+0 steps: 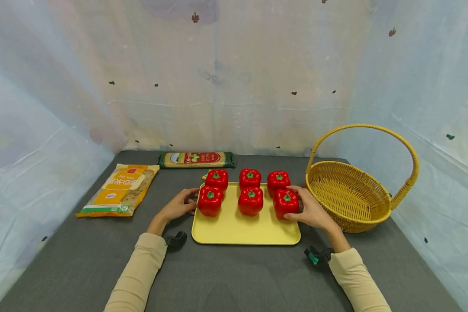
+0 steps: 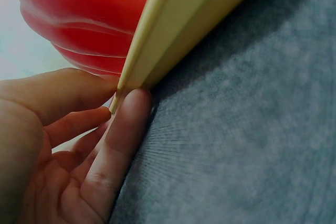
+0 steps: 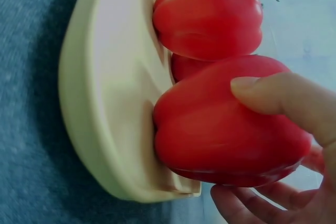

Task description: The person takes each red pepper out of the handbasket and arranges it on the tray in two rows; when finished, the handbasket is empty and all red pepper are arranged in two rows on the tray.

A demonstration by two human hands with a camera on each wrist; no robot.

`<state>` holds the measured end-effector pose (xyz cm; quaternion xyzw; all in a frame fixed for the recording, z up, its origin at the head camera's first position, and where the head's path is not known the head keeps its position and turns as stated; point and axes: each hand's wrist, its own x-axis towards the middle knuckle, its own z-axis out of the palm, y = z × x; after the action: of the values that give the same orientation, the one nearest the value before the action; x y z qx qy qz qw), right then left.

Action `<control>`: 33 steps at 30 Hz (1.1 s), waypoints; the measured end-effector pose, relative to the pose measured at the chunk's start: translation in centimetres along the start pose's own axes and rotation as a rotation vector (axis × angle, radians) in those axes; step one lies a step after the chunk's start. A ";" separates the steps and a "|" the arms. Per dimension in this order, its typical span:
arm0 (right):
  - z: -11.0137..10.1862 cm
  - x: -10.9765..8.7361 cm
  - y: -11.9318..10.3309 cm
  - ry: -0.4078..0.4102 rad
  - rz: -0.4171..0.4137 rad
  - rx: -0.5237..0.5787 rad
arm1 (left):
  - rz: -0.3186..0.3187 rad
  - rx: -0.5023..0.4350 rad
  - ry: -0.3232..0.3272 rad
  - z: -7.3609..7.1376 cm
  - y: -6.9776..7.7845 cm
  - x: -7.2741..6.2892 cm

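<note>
Several red bell peppers stand in two rows on a yellow tray [image 1: 234, 234], green stems up. With thumb and fingertips, my left hand [image 1: 180, 203] pinches the tray's left rim, beside the front-left bell pepper [image 1: 210, 201]; the rim [image 2: 137, 51] lies between its digits in the left wrist view. My right hand [image 1: 311, 210] grips the front-right bell pepper [image 1: 284, 204], thumb on the near side and fingers around the far side. In the right wrist view this pepper [image 3: 226, 124] sits at the tray's corner. The front-middle bell pepper [image 1: 251, 203] is untouched.
A yellow wicker basket [image 1: 349, 190] with a tall handle stands right of the tray. An orange-and-clear food bag [image 1: 118, 190] lies at the left, and a green-ended long packet [image 1: 196, 160] at the back. A small yellow item [image 1: 205, 177] shows partly behind the tray.
</note>
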<state>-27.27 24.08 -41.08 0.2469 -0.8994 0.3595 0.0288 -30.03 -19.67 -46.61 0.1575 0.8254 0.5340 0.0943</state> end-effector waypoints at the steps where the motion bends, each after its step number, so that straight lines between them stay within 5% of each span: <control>1: 0.0 0.0 0.0 0.003 -0.004 -0.004 | 0.004 -0.001 -0.004 0.0 0.4 -0.2; 10: 0.6 0.3 0.0 0.016 -0.012 0.000 | 0.000 0.001 -0.021 0.0 3.1 -1.3; 33: 0.9 0.4 -0.3 0.044 0.011 -0.007 | 0.005 -0.002 -0.020 0.1 3.0 -1.1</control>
<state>-27.34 23.13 -41.50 0.2340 -0.9011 0.3620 0.0475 -28.46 -18.88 -43.87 0.1646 0.8234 0.5336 0.1015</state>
